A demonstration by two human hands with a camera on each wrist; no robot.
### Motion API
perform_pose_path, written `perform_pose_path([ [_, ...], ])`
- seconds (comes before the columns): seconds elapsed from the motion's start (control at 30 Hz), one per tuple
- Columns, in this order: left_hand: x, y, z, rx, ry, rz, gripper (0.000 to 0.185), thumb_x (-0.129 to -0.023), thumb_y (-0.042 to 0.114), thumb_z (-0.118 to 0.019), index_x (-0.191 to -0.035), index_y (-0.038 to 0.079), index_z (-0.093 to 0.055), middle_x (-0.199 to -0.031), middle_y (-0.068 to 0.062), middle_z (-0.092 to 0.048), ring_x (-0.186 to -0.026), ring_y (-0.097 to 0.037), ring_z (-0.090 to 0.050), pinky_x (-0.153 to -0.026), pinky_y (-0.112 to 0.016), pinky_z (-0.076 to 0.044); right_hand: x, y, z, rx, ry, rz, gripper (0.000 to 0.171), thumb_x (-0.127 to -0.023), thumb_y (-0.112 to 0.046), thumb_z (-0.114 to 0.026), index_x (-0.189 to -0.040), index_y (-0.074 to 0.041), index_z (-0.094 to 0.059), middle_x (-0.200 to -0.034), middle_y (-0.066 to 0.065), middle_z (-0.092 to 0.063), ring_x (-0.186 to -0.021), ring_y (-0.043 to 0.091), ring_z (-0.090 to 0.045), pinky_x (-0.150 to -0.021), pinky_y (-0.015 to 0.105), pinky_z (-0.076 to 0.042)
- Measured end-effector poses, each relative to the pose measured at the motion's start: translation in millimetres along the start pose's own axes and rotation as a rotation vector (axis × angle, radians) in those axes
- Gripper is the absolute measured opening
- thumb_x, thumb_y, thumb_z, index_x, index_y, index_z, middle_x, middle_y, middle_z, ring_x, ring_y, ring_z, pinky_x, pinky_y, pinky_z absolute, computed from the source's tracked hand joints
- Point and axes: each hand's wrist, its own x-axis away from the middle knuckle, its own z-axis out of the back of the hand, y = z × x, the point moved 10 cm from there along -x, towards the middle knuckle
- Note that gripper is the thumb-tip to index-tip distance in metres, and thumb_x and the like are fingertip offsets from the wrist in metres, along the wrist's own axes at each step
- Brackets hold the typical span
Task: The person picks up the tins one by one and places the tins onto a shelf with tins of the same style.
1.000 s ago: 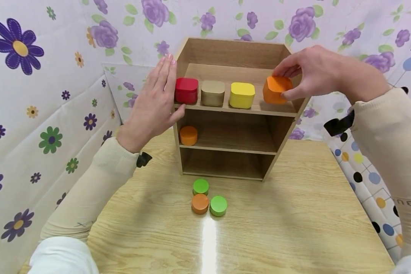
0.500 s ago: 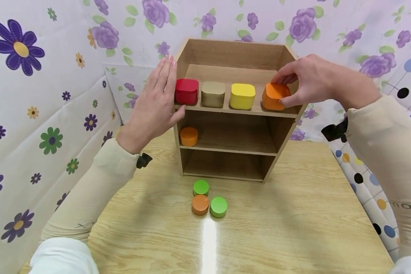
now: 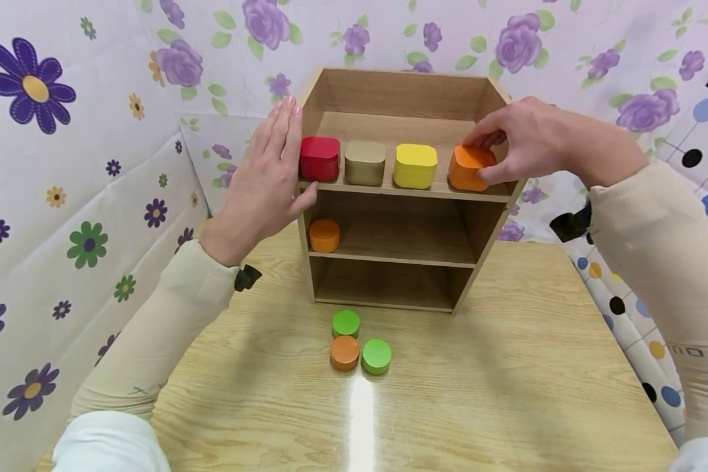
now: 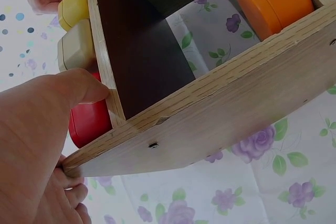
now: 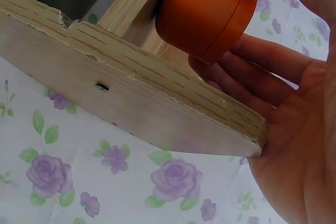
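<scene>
One orange box (image 3: pixel 467 169) pinched by right grip (image 3: pixel 528 143) (sleeve lettering (image 3: pixel 693 352) partly legible).

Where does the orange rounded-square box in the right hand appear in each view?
Head: orange rounded-square box at the right end of the top shelf, in the right hand.
Left wrist: upper left, cut by the top edge.
Right wrist: upper middle.
Shared landmark: wooden shelf unit.

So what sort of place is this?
Probably a little tabletop corner indoors, though I can't tell which room: there's a wooden table, a small wooden shelf standing on it, and a flowery covering behind.
</scene>
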Motion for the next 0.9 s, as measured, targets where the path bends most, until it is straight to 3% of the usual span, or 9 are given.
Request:
perform_pose_path([
  [0.23,0.2,0.3,0.4,0.007,-0.001,0.001,0.096,-0.099,0.030,-0.065,-0.166,-0.009,-0.008,-0.177,-0.024,-0.009,-0.166,-0.040,-0.012,-0.138,-0.043,-0.009,1,-4,6,0.016,0.019,0.012,0.057,-0.090,-0.032,-0.077,-0.139,-0.004,-0.066,-0.133,0.020,-0.071,-0.122,0.035,-0.065,-0.110,0.057,-0.052],
  [0.43,-0.3,1.3,-0.1,0.017,-0.003,0.000,0.096,-0.098,0.029,-0.065,-0.166,-0.009,-0.008,-0.177,-0.025,-0.009,-0.166,-0.040,-0.011,-0.138,-0.043,-0.008,14,-13,26,0.048,0.093,0.034,0.064,-0.089,-0.041,-0.080,-0.142,-0.008,-0.065,-0.137,0.017,-0.069,-0.125,0.035,-0.063,-0.110,0.059,-0.049],
  [0.7,-0.4,0.5,0.1,0.026,0.009,0.004,0.097,-0.097,0.028,-0.067,-0.165,-0.010,-0.011,-0.177,-0.025,-0.011,-0.165,-0.040,-0.013,-0.138,-0.043,-0.009,35,-44,45,0.054,0.233,0.178,0.061,-0.083,-0.039,-0.086,-0.136,-0.013,-0.071,-0.132,0.011,-0.074,-0.119,0.032,-0.069,-0.100,0.053,-0.053],
  [0.9,-0.5,0.6,0.3,0.024,0.003,0.004,0.097,-0.097,0.029,-0.067,-0.165,-0.010,-0.010,-0.176,-0.025,-0.011,-0.165,-0.041,-0.013,-0.138,-0.043,-0.009,50,-73,36,0.044,0.243,0.281,0.059,-0.082,-0.033,-0.088,-0.134,-0.012,-0.072,-0.131,0.011,-0.074,-0.119,0.034,-0.070,-0.102,0.059,-0.055],
])
